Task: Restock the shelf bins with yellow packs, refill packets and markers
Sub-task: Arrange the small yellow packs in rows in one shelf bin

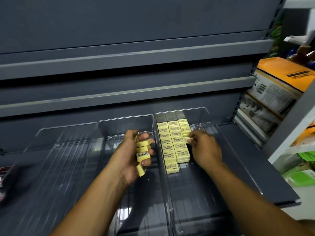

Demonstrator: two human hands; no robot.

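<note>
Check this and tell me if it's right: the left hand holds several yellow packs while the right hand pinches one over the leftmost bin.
Wrong bin. The head view shows the right hand pinching one pack over the rightmost bin, which already has rows of packs, not over the leftmost. The left hand does hold several packs.

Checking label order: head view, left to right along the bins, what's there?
Clear bin → left hand gripping held packs → binned packs → right hand pinching one pack → orange box.
</note>
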